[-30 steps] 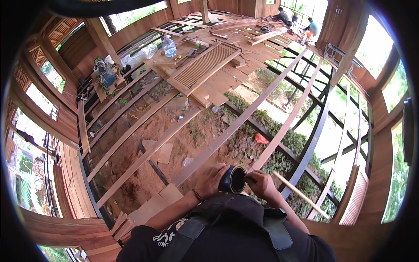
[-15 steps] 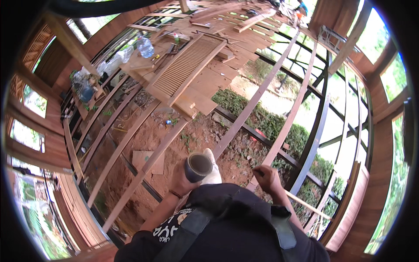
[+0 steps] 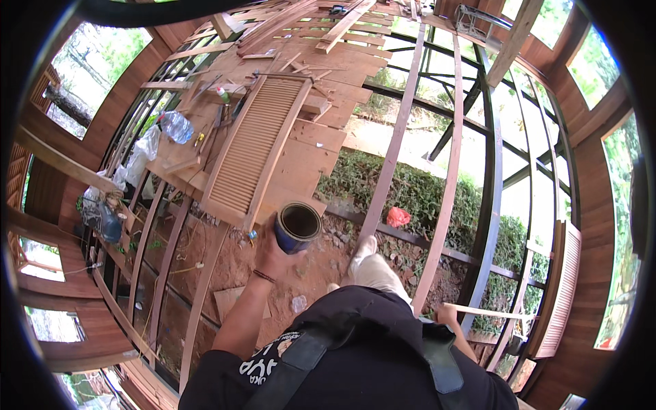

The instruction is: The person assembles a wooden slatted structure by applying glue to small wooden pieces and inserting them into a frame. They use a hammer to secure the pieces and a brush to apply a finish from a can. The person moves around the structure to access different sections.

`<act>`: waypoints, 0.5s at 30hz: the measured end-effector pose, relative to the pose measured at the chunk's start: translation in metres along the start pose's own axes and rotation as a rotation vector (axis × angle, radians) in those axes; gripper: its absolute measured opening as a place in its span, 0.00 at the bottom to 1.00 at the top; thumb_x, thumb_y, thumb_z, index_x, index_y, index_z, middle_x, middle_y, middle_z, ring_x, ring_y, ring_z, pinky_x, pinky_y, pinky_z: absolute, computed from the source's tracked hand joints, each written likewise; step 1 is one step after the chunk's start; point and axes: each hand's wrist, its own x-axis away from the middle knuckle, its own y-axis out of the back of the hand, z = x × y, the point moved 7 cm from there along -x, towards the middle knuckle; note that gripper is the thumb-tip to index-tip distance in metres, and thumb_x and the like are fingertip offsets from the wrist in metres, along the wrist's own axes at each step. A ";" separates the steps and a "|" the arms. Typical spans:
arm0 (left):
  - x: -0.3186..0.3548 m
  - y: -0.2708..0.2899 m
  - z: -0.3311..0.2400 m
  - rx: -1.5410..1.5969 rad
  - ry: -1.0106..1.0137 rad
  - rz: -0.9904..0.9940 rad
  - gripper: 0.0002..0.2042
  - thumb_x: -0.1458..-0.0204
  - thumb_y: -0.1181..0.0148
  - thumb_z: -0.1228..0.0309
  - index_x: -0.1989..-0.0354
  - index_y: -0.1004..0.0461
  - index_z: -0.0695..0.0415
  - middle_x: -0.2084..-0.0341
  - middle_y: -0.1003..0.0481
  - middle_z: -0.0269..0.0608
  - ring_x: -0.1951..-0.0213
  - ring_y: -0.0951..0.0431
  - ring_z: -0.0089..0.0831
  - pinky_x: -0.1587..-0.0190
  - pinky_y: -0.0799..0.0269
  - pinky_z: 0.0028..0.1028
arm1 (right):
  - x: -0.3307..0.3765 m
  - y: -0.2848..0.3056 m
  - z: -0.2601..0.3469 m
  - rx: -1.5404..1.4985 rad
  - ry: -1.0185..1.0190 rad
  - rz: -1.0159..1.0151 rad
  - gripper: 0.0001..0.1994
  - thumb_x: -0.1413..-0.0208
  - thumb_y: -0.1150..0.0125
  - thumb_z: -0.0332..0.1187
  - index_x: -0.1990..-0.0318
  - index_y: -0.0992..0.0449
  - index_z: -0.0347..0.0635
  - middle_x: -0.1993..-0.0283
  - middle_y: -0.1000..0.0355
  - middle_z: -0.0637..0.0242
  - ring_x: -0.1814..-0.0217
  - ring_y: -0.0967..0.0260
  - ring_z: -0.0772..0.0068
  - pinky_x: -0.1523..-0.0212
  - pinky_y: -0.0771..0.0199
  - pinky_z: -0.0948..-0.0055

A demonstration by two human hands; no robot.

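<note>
My left hand [image 3: 273, 256] is closed around a dark blue, round, open-topped tin [image 3: 292, 236]. It is held upright in front of me, and its inside looks dark. A slatted wooden shutter panel [image 3: 256, 147] lies on boards just beyond the tin. My right hand [image 3: 447, 316] hangs low beside my body at the end of a pale wooden strip [image 3: 488, 311]. Its fingers are mostly hidden, so whether it grips the strip cannot be made out. My foot in a pale shoe [image 3: 365, 247] is by a long wooden joist [image 3: 393, 164].
Open gaps between the joists show soil [image 3: 321, 263] and green plants [image 3: 424, 191] below. Dark metal beams [image 3: 488, 212] run along the right. A large clear plastic bottle [image 3: 176, 128] lies on the boards. Another slatted panel [image 3: 557, 290] leans at the right wall.
My left hand has lifted the tin forward, toward the shutter panel. My right hand has dropped back toward my side. My view has turned right, and my leg has stepped forward.
</note>
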 end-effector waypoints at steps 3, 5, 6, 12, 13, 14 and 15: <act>-0.062 -0.025 0.011 -0.003 0.033 0.065 0.58 0.71 0.18 0.63 0.29 0.49 0.62 0.39 0.35 0.59 0.36 0.34 0.57 0.34 0.37 0.48 | 0.004 -0.027 0.009 -0.444 -0.464 0.095 0.09 0.48 0.34 0.33 0.73 0.20 0.36 0.78 0.24 0.61 0.78 0.25 0.65 0.75 0.26 0.63; -0.107 -0.049 0.015 0.033 0.042 0.079 0.58 0.72 0.18 0.63 0.29 0.49 0.61 0.39 0.35 0.59 0.37 0.34 0.56 0.34 0.36 0.47 | -0.008 -0.019 0.018 -0.564 -0.580 0.068 0.10 0.47 0.35 0.34 0.72 0.19 0.35 0.77 0.23 0.61 0.77 0.24 0.64 0.73 0.25 0.62; -0.125 -0.065 0.022 0.064 0.047 0.082 0.59 0.72 0.17 0.62 0.29 0.49 0.61 0.40 0.34 0.59 0.37 0.34 0.57 0.35 0.35 0.48 | -0.018 -0.006 0.026 -0.621 -0.629 0.045 0.11 0.47 0.35 0.35 0.72 0.19 0.35 0.77 0.23 0.60 0.77 0.24 0.64 0.72 0.24 0.62; -0.226 -0.128 0.069 0.042 0.117 0.093 0.58 0.71 0.19 0.58 0.30 0.49 0.62 0.40 0.34 0.60 0.37 0.34 0.57 0.33 0.37 0.49 | -0.182 0.175 0.033 -0.590 -0.513 -0.136 0.13 0.45 0.36 0.37 0.66 0.18 0.32 0.74 0.20 0.52 0.73 0.20 0.61 0.66 0.21 0.60; -0.236 -0.135 0.087 0.020 0.163 0.086 0.58 0.71 0.19 0.58 0.29 0.49 0.62 0.40 0.35 0.60 0.37 0.34 0.56 0.33 0.38 0.49 | -0.209 0.215 0.027 -0.613 -0.463 -0.218 0.13 0.46 0.35 0.35 0.67 0.18 0.31 0.72 0.20 0.50 0.71 0.20 0.60 0.65 0.21 0.59; -0.253 -0.157 0.095 0.040 0.197 0.078 0.58 0.71 0.19 0.57 0.29 0.49 0.62 0.39 0.35 0.61 0.37 0.35 0.56 0.32 0.39 0.49 | -0.225 0.252 -0.006 -0.658 -0.393 -0.309 0.07 0.38 0.39 0.30 0.66 0.20 0.35 0.76 0.25 0.66 0.79 0.29 0.75 0.77 0.28 0.72; -0.256 -0.159 0.111 0.023 0.265 0.075 0.58 0.70 0.19 0.57 0.29 0.49 0.62 0.39 0.36 0.61 0.36 0.35 0.56 0.32 0.39 0.49 | -0.250 0.301 0.009 -0.842 -0.405 -0.271 0.07 0.38 0.38 0.31 0.61 0.21 0.35 0.74 0.24 0.65 0.78 0.29 0.75 0.77 0.27 0.73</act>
